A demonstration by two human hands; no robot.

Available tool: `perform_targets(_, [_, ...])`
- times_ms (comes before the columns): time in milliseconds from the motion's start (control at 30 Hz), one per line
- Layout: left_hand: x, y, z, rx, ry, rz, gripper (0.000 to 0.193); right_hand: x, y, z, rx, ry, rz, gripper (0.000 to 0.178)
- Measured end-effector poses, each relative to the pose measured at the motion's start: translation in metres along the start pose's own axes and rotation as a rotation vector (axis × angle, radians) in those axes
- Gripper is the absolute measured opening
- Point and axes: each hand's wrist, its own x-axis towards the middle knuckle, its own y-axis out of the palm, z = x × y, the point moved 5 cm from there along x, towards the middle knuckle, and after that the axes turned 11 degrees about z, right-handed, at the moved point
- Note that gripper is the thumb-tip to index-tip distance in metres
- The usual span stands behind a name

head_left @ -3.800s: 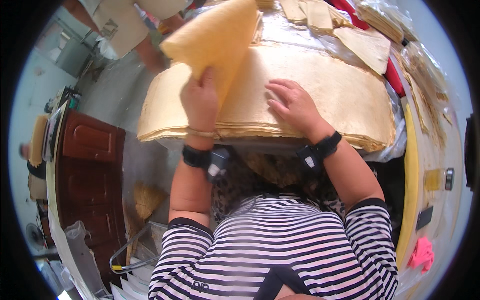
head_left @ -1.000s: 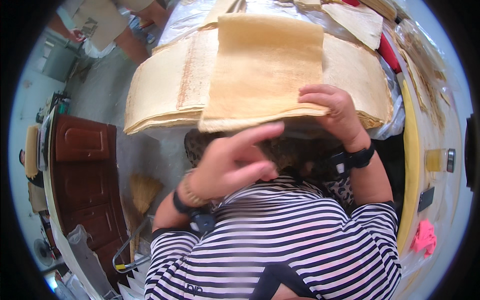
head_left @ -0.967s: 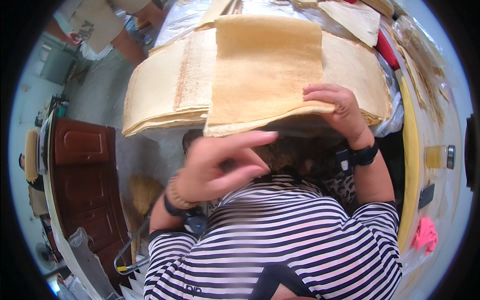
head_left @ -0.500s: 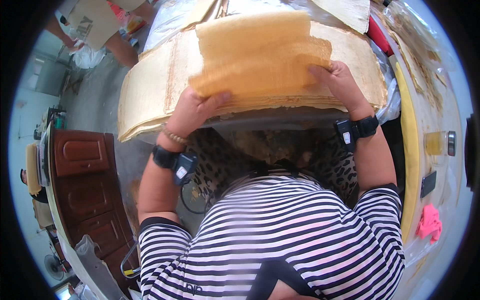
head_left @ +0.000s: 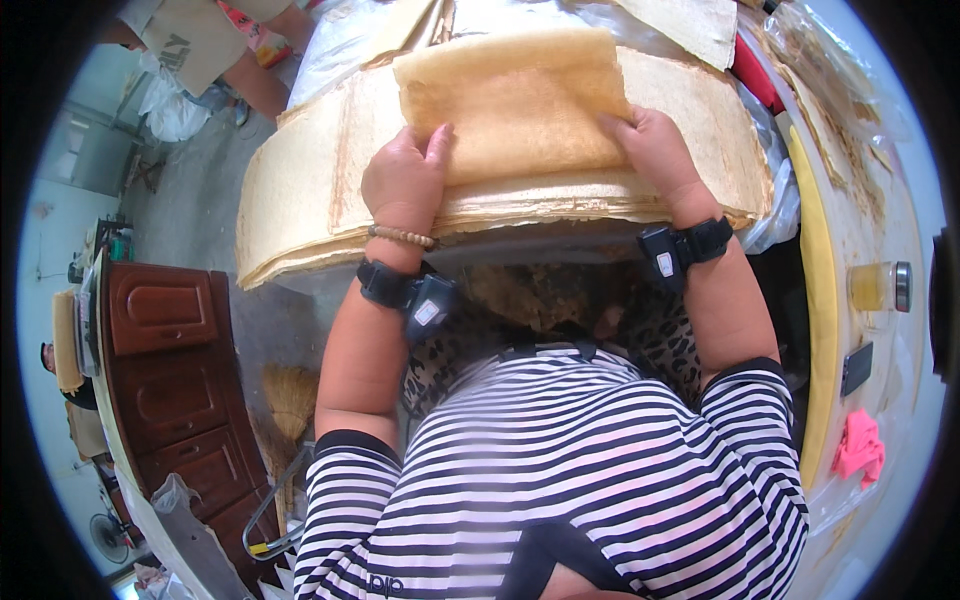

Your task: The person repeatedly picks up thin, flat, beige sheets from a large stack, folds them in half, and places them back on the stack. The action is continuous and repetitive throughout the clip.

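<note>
Shorts-clad person (head_left: 192, 42), head out of frame

- Brown panelled cabinet (head_left: 165, 310), at left.
- Straw broom (head_left: 290, 397), near the cabinet.
- Lidded jar (head_left: 872, 287), yellow contents, at right.
- Crumpled pink cloth (head_left: 858, 448), lower right.

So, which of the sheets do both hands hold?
The golden sheet over the middle of the pale stack: left hand and right hand grip its sides; its colour is deeper than the stack's.

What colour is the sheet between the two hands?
The sheet is golden tan; the head view shows it best.
</note>
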Motion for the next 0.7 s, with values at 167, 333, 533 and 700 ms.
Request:
perform_targets(167, [0.012, 0.005, -0.001, 0.18, -0.084, 0.103, 0.052, -0.009, -0.004, 0.029, -0.402, 0.039, -0.17, 0.051])
perform_targets(333, [0.023, 0.004, -0.001, 0.183, -0.091, 0.188, 0.054, -0.037, 0.023, 0.076, -0.748, -0.531, -0.145, 0.056])
perform_targets(533, [0.007, -0.004, -0.01, 0.272, -0.059, 0.008, 0.047, -0.024, 0.031, 0.052, -0.768, -0.472, 0.162, 0.052])
perform_targets(700, [-0.013, -0.005, -0.055, 0.273, 0.71, -0.148, 0.038, -0.01, 0.016, 0.053, -0.731, -0.588, 0.189, 0.047])
